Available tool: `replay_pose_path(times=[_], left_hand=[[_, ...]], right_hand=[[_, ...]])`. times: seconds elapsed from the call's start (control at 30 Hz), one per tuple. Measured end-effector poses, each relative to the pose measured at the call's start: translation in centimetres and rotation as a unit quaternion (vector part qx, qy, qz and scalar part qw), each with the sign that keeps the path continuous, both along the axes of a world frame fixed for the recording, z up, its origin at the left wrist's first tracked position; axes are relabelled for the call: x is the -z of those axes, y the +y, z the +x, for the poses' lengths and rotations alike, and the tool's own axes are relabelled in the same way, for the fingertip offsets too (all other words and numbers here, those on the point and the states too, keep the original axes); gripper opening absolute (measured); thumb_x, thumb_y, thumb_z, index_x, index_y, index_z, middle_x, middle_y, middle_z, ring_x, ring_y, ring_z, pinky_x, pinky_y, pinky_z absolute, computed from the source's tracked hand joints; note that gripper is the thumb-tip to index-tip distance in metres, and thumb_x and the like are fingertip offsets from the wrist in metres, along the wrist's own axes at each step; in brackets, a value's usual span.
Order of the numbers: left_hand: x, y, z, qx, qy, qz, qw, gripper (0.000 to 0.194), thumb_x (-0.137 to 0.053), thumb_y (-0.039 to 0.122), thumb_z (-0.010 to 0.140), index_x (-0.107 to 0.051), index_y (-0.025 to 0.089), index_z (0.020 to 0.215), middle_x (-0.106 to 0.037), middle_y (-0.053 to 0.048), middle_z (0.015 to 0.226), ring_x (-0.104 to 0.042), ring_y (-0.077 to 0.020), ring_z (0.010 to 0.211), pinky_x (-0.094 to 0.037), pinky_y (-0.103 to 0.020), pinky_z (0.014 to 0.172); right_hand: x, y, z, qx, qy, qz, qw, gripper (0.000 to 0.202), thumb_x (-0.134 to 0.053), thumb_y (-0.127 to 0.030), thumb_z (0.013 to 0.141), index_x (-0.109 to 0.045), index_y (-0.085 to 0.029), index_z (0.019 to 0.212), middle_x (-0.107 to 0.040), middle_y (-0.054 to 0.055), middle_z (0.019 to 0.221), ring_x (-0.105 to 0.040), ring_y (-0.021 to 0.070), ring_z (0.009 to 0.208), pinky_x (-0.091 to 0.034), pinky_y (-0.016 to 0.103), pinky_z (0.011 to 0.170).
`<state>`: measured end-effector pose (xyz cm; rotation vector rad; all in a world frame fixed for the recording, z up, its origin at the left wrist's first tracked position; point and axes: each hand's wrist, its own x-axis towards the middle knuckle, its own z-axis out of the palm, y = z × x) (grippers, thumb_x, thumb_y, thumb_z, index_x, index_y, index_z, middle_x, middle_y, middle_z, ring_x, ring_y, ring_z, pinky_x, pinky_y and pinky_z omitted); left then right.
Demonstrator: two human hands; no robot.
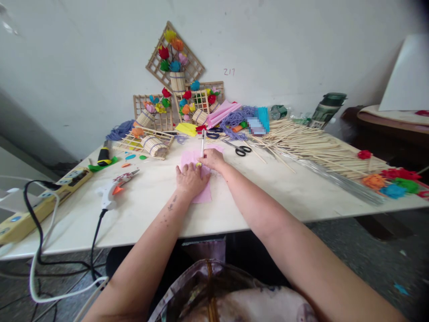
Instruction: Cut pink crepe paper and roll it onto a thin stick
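A sheet of pink paper [203, 195] lies on the white table in front of me. My left hand [191, 180] rests flat on it with the fingers spread. Just to the right, my right hand [212, 159] is closed around a white pen [203, 142], held upright over the paper. A small yellow-green piece [199, 164] shows between the two hands, by the left fingertips. The pen's tip is hidden behind my fingers.
A glue gun [109, 192] and a power strip [30, 214] with cables lie left. Black-handled scissors [241, 150] and many thin sticks [311, 147] are to the right. Paper flowers in stick baskets [177, 82] stand at the back.
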<state>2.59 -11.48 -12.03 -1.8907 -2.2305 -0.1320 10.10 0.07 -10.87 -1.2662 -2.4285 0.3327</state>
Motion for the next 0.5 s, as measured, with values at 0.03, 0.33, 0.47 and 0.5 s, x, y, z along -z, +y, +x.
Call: replay_pose_path(times=[0.03, 0.33, 0.47, 0.5], left_hand=[[-0.02, -0.02, 0.0, 0.0, -0.002, 0.0, 1.0, 0.062, -0.022, 0.056, 0.083, -0.047, 0.017, 0.125, -0.049, -0.014, 0.126, -0.04, -0.0309, 0.117, -0.018, -0.057, 0.1], [-0.69, -0.29, -0.04, -0.015, -0.048, -0.013, 0.999, 0.058, -0.022, 0.057, 0.083, -0.048, 0.025, 0.125, -0.047, -0.011, 0.129, -0.039, -0.0302, 0.119, -0.017, -0.061, 0.099], [-0.74, -0.07, -0.25, -0.036, -0.077, -0.018, 0.996, 0.049, -0.022, 0.047, 0.087, -0.05, 0.03, 0.123, -0.045, -0.007, 0.132, -0.036, -0.028, 0.122, -0.017, -0.061, 0.1], [-0.72, -0.01, -0.34, -0.041, -0.083, -0.016, 0.996, 0.047, -0.023, 0.046, 0.086, -0.051, 0.031, 0.122, -0.045, -0.007, 0.132, -0.035, -0.0278, 0.122, -0.019, -0.06, 0.1]], right_hand=[[-0.04, -0.01, 0.02, -0.003, 0.001, -0.004, 1.0, 0.034, -0.05, -0.047, 0.073, -0.068, -0.019, 0.081, -0.069, 0.006, 0.088, -0.062, 0.0174, 0.083, -0.042, 0.023, 0.069], [-0.23, 0.01, 0.22, -0.009, 0.04, -0.033, 0.999, 0.034, -0.051, -0.046, 0.073, -0.068, -0.018, 0.085, -0.069, 0.005, 0.084, -0.061, 0.0169, 0.081, -0.042, 0.023, 0.067], [-0.23, -0.01, 0.23, -0.024, 0.044, -0.038, 0.998, 0.031, -0.051, -0.044, 0.074, -0.068, -0.019, 0.084, -0.069, 0.003, 0.082, -0.06, 0.0155, 0.08, -0.041, 0.021, 0.066], [-0.24, -0.03, 0.25, -0.027, 0.042, -0.04, 0.998, 0.031, -0.051, -0.043, 0.074, -0.068, -0.019, 0.084, -0.069, 0.003, 0.082, -0.06, 0.0154, 0.079, -0.041, 0.021, 0.066]])
